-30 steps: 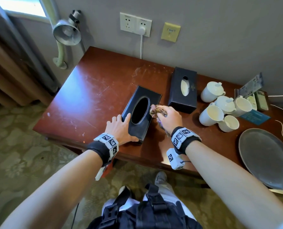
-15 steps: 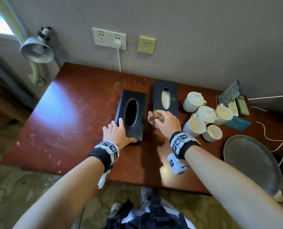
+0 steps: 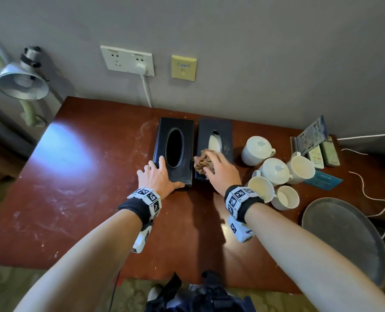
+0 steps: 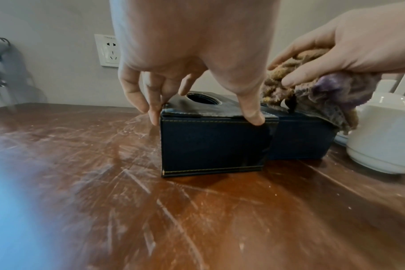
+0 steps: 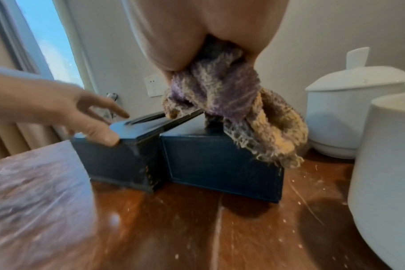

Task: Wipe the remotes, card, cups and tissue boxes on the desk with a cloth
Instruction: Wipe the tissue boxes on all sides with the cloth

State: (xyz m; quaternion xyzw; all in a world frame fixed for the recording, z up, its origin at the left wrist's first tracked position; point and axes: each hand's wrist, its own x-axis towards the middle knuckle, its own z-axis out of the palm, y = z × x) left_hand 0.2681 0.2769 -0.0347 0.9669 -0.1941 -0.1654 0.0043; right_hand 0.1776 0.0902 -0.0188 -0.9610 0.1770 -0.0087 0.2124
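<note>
Two black tissue boxes stand side by side on the red-brown desk (image 3: 79, 199). My left hand (image 3: 164, 174) rests with straight fingers on the near left corner of the left box (image 3: 174, 149), thumb against its near end (image 4: 210, 146). My right hand (image 3: 211, 164) grips a crumpled brown-purple cloth (image 3: 202, 163) and presses it on the near end of the right box (image 3: 217, 134); the cloth (image 5: 231, 109) hangs over that box's front edge (image 5: 220, 164). Several white cups (image 3: 277, 172) stand right of the boxes. Two remotes (image 3: 329, 152) and a teal card (image 3: 323, 180) lie beyond them.
A grey round tray (image 3: 344, 239) sits at the desk's right front. A leaflet (image 3: 310, 136) leans on the wall by the remotes. White cables (image 3: 366, 192) run along the right edge. A desk lamp (image 3: 21, 83) hangs at the left, and a plug cord (image 3: 147, 91) drops behind the boxes.
The left box has been turned and slid back until it lies parallel against the right box. My right hand with the cloth now sits on the right box's near end.
</note>
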